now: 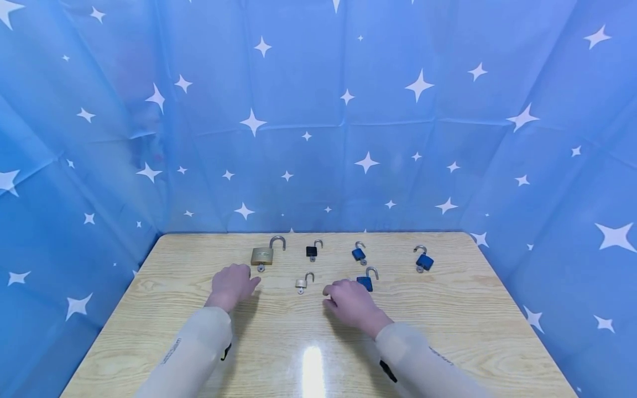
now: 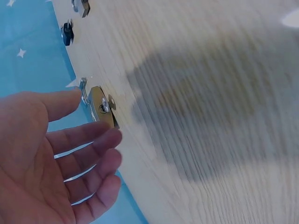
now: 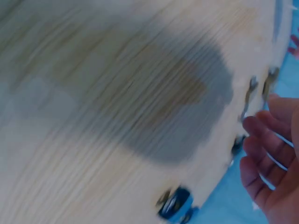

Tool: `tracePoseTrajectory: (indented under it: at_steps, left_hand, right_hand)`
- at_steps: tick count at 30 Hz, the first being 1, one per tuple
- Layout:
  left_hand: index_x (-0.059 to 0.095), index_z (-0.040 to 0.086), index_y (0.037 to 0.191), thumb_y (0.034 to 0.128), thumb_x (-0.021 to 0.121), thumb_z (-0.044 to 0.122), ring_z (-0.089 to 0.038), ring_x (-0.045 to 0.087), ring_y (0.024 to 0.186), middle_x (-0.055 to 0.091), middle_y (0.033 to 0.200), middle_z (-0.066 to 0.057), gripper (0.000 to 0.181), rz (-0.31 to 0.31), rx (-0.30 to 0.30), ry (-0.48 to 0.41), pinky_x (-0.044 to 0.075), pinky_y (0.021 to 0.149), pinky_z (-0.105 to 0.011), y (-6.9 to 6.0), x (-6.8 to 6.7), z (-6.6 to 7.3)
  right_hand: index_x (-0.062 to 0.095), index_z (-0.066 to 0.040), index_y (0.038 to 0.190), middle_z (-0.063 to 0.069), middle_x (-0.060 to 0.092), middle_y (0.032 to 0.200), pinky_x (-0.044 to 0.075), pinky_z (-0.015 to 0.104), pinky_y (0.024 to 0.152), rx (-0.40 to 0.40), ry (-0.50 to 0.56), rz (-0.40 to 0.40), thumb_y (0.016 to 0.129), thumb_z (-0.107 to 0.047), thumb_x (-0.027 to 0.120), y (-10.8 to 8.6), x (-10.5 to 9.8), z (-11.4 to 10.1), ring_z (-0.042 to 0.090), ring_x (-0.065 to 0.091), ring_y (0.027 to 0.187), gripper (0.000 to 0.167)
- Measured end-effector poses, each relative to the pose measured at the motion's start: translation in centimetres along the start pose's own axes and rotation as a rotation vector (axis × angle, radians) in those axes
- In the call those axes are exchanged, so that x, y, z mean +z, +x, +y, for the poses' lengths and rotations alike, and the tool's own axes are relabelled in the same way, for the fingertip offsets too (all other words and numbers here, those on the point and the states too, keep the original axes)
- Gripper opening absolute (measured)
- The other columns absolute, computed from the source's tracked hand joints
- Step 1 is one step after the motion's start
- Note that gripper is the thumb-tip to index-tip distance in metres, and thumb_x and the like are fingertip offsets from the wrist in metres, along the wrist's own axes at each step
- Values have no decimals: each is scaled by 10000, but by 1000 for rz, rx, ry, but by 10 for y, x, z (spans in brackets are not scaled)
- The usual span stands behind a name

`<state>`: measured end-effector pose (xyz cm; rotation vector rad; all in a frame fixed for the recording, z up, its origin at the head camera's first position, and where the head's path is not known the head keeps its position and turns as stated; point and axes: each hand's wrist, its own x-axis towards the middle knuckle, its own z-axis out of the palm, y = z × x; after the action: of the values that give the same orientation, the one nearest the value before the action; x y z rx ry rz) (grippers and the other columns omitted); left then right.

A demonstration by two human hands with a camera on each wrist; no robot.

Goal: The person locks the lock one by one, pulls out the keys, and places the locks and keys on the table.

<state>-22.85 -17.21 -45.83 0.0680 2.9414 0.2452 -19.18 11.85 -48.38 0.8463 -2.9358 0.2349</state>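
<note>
My left hand (image 1: 233,284), fingers loosely bent and holding nothing, hovers just in front of a large brass padlock (image 1: 261,256). In the left wrist view that brass padlock (image 2: 97,102) shows a key in its keyhole, beyond the fingertips. My right hand (image 1: 354,303) hangs over the table, also holding nothing, its fingers relaxed. Beside it lies a blue padlock (image 1: 365,283), partly hidden by the hand. Left of the right hand is a small pale padlock (image 1: 301,283) with a key. In the right wrist view, a blurred blue padlock (image 3: 175,203) lies below the hand.
Farther back lie a black padlock (image 1: 311,251) and a blue padlock (image 1: 358,254); another blue padlock (image 1: 424,262) is at the right. Their shackles are released. Behind the wooden table (image 1: 448,342) hangs a blue star-patterned curtain (image 1: 318,166).
</note>
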Motion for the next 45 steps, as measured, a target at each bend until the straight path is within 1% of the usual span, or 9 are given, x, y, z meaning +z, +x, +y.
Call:
tracePoseTrajectory:
  at_steps: [8,15,20,23,27,35,41,43,45]
  left_hand:
    - [628,71,803,961,551,389,-231,570,620,591,702,-76,364,58,-84,5,443,523,-357,28,4,2]
    - [554,101,666,982,470,443,-238,572,620,590,672,-81,473,80,-133,-52,449,536,-367,46,10,4]
    - [641,16,853,979,468,503,-320,619,767,636,806,-142,532,120,-151,-31,500,675,-461,55,14,7]
    - [648,-26,993,974,475,520,-359,619,870,651,901,-181,572,138,-146,-5,494,764,-502,59,15,10]
    - [649,-21,999,977,444,517,-360,597,890,643,928,-189,576,122,-137,-2,481,788,-515,65,18,15]
    - [646,-63,993,968,424,580,-334,586,870,639,910,-195,680,132,-222,-47,477,802,-493,70,27,19]
    - [620,-77,1075,979,465,523,-371,590,986,649,1015,-234,627,126,-257,-104,473,849,-510,74,29,17]
    - [618,-74,1062,977,480,512,-365,590,964,646,993,-232,608,123,-266,-138,482,818,-494,75,30,17]
    - [631,-52,962,966,504,509,-338,608,850,644,866,-202,575,102,-279,-214,501,716,-445,76,29,17]
  right_hand:
    - [727,-168,967,-33,732,884,547,288,706,-68,13,-30,912,-252,667,18,10,-35,129,669,788,116]
    - [730,-213,952,-82,725,881,518,259,681,-69,-14,-50,925,-309,652,35,21,-63,86,655,766,127]
    - [724,-229,937,-96,717,862,507,243,644,-69,-30,-65,928,-337,649,44,22,-75,70,651,748,132]
    - [719,-238,916,-108,709,843,504,234,639,-75,-51,-58,920,-348,656,46,22,-78,60,644,738,127]
    - [718,-242,914,-112,706,840,501,233,639,-62,-51,-56,916,-353,657,45,23,-78,61,643,737,127]
    - [730,-244,958,-110,727,890,518,242,695,-21,11,-78,920,-350,650,43,27,-74,71,659,787,138]
    - [734,-230,969,-93,736,910,529,256,717,-10,14,-63,923,-340,646,41,26,-69,89,672,811,148]
    - [736,-227,968,-88,741,917,532,264,723,-6,15,-53,922,-338,648,41,25,-67,97,679,816,149]
    - [739,-228,972,-88,744,927,536,271,733,0,13,-48,922,-339,648,41,25,-65,103,686,827,152]
